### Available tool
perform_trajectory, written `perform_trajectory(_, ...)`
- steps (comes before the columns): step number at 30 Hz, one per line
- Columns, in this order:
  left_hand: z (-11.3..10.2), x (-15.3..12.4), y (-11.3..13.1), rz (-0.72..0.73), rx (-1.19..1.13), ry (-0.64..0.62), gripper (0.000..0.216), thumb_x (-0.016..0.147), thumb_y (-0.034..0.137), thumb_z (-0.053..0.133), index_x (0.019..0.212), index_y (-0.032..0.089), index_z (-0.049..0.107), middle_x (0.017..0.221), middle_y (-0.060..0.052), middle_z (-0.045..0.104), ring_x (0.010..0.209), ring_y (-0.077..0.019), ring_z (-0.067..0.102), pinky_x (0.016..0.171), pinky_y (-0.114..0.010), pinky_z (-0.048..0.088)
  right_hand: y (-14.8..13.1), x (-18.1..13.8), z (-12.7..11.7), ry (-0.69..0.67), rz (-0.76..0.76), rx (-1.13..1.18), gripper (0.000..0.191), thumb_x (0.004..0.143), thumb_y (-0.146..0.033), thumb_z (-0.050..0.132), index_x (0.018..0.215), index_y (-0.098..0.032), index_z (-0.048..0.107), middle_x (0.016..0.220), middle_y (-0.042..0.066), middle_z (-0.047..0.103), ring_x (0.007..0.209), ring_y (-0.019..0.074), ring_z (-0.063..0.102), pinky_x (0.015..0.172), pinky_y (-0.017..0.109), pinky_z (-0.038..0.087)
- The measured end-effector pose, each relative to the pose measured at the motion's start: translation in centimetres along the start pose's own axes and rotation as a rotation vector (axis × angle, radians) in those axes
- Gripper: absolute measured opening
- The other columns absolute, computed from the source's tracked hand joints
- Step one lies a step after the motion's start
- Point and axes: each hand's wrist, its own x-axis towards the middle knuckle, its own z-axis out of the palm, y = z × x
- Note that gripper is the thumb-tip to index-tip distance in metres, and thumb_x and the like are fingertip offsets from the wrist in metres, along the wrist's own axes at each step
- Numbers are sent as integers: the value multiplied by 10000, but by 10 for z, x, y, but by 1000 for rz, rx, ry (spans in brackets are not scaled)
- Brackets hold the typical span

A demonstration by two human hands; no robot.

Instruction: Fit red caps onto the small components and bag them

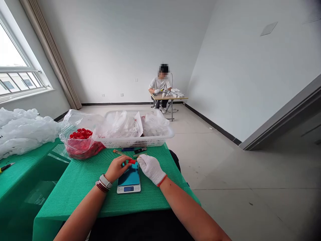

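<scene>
My bare left hand (117,168), with a watch and bead bracelet on the wrist, and my right hand (150,168), in a white knit glove, meet over a small digital scale (129,180) on the green cloth. Together they pinch a small red cap (131,161) just above the scale's far edge. Both hands have their fingers curled round it. The scale's blue display is lit.
A clear bag of red caps (81,140) sits at the left, beside a white basket (136,140) holding plastic bags. Small tools (130,151) lie before the basket. More white bags (22,130) pile on the left table. A person sits at a far desk (170,97).
</scene>
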Motion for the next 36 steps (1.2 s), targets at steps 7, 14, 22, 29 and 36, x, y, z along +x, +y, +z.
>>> perform_trajectory(7, 2, -1, -3, -76, 18, 41, 177, 878, 322, 603, 992, 190, 636, 807, -15, 674, 624, -134, 578, 598, -261, 480, -4, 0, -5, -40, -66, 39, 404, 1020, -396, 316, 812, -193, 596, 735, 26, 648, 678, 138, 589, 616, 234, 332)
perform_trajectory(14, 1, 0, -2, 0, -31, 50, 173, 898, 304, 575, 1019, 199, 640, 941, -37, 680, 665, -130, 595, 644, -268, 509, -1, 0, 0, -15, 6, -19, 397, 1014, -416, 333, 838, -198, 615, 727, 26, 659, 679, 148, 601, 593, 251, 306)
perform_trajectory(22, 0, 0, -1, 14, -42, 15, 209, 927, 282, 522, 1076, 201, 644, 988, -58, 683, 753, -155, 616, 668, -280, 509, -1, 0, -1, -25, -6, 70, 405, 1023, -409, 307, 852, -198, 607, 741, 23, 659, 673, 143, 590, 601, 237, 333)
perform_trajectory(29, 3, 0, -4, -65, -41, 76, 171, 893, 317, 572, 999, 187, 608, 826, -24, 657, 662, -142, 590, 607, -268, 504, -6, 0, -5, -57, -41, 76, 409, 1018, -402, 324, 811, -195, 610, 744, 27, 659, 677, 135, 599, 607, 227, 349)
perform_trajectory(36, 8, 0, -7, -93, -167, 78, 204, 906, 291, 520, 1069, 171, 545, 857, -47, 659, 745, -164, 650, 692, -305, 565, -1, 1, -1, -15, -1, 83, 397, 1022, -404, 317, 854, -201, 614, 765, 26, 673, 690, 142, 601, 623, 228, 350)
